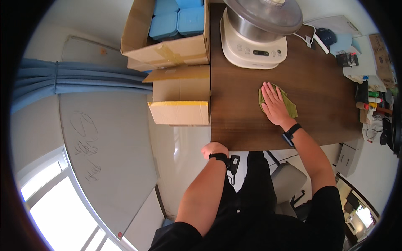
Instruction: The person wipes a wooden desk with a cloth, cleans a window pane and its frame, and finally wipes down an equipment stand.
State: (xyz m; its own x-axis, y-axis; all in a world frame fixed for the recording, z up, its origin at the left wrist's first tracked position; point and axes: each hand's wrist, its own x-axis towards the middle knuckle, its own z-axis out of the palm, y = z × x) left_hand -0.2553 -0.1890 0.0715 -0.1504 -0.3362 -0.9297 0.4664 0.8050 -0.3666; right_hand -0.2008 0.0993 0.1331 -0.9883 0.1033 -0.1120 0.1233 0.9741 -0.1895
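Note:
My right hand [274,105] lies flat on a folded olive-green cloth [290,105] on the dark wooden table [238,109], its fingers pointing away from me over the cloth. A dark band with a small device is on that wrist. My left hand [215,149] is at the table's near left corner, fingers curled; whether it grips the edge cannot be told. A black strap is on the left wrist. Beyond the cloth stands a white kitchen appliance [254,58] with a steel bowl and a translucent grey lid.
Left of the table are an open cardboard box [178,113] and a taller box [188,47] holding blue lidded containers [191,19]. A white power strip [321,44] lies at the back right. Markers and small items crowd the right side. A grey chair [289,182] stands below the near edge.

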